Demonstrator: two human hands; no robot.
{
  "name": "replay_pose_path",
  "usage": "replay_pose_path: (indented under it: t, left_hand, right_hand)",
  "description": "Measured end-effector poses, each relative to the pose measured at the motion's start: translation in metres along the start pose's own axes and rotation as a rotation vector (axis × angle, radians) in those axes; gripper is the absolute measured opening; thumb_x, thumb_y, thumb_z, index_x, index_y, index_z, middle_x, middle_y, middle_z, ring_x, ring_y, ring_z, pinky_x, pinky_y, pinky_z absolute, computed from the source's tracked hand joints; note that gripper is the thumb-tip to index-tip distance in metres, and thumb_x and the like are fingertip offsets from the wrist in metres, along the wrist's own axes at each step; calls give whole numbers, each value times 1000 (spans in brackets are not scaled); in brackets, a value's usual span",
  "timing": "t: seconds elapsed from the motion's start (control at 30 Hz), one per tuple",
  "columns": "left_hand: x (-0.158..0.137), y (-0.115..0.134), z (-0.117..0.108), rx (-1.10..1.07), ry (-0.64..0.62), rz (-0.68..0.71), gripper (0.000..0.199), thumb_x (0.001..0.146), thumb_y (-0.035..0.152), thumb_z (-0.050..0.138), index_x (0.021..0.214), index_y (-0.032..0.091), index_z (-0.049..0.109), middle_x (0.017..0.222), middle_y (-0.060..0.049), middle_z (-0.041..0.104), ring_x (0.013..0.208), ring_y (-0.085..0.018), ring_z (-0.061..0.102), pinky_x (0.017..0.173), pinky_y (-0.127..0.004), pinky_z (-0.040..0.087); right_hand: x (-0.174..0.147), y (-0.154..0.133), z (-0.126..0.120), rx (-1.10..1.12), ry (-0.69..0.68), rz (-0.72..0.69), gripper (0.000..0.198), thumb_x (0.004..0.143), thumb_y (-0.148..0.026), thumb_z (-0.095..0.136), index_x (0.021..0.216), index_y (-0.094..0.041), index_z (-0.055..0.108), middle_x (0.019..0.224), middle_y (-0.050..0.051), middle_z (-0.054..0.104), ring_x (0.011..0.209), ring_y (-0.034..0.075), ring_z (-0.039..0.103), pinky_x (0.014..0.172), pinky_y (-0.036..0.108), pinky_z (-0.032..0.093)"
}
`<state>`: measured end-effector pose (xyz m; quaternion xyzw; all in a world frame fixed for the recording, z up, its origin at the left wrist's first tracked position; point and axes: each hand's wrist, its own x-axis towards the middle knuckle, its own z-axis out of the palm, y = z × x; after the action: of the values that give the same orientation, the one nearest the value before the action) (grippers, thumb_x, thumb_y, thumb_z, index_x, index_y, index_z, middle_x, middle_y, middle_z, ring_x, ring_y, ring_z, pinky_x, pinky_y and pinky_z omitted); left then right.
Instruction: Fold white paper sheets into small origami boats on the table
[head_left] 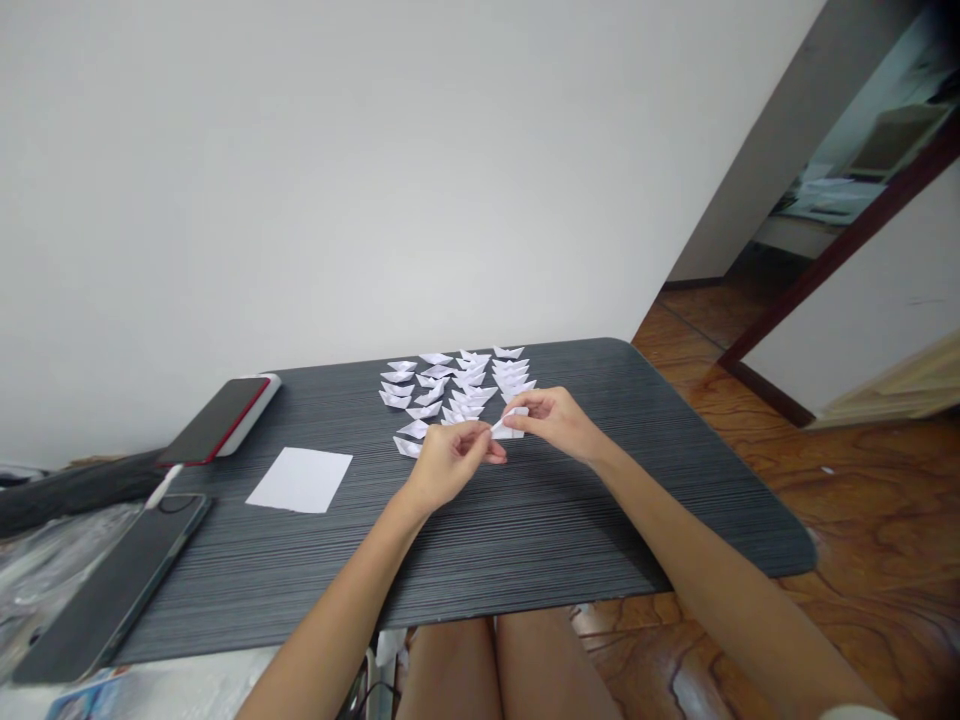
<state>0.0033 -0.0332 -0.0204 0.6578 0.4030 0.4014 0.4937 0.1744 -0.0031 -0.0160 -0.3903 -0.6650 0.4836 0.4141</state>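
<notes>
While I look down through the head camera, I find the paper (501, 432) just below and right of the frame's centre, held between the two hands, so neither one has to reach for it. My left hand (457, 455) pinches its left end between thumb and fingers, the lower fingers curled beneath. My right hand (551, 420) comes in from the other side, thumb and forefinger closed on the right part. Between those grips the paper's long axis seems to run across the frame, rising a little toward the right; the fingers cover so much that I cannot tell its full shape. I judge this crosswise line the relation that matters, since the hands face each other along it.

Just above the hands in the frame, the boats (470, 377) stand in loose columns, most with their long axes lying crosswise too; the rightmost column comes close to my right hand. Left of centre, the sheet (300, 480) lies flat on the table (525, 550), well apart from both hands, with my left the nearer. At the left edge of the table I see two phones (120, 580).
</notes>
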Motion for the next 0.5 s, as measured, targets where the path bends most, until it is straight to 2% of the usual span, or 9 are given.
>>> replay_pose_path:
  t: [0.17, 0.37, 0.5]
  left_hand:
    - [0, -1, 1, 82, -1, 12, 19, 74, 29, 50, 72, 13, 59, 62, -5, 66, 59, -16, 64, 61, -25, 51]
    - [2, -2, 0, 31, 46, -3, 19, 72, 29, 53, 76, 12, 60, 63, -6, 67, 60, -18, 64, 63, -26, 51]
    - [2, -1, 0, -34, 38, -16, 22, 71, 31, 55, 79, 11, 61, 68, -7, 67, 63, -18, 65, 65, -27, 51]
  right_hand:
    - [0, -1, 4, 6, -4, -8, 16, 63, -27, 62, 65, -12, 62, 59, 1, 59, 55, 10, 50, 52, 22, 39]
    - [0, 0, 5, 49, 17, -9, 21, 64, -33, 62, 68, -12, 63, 62, 1, 61, 58, 10, 53, 54, 22, 41]
    - [-2, 0, 3, 49, 1, 43, 34, 73, -42, 51, 73, -11, 65, 54, 1, 59, 46, 8, 50, 41, 19, 39]
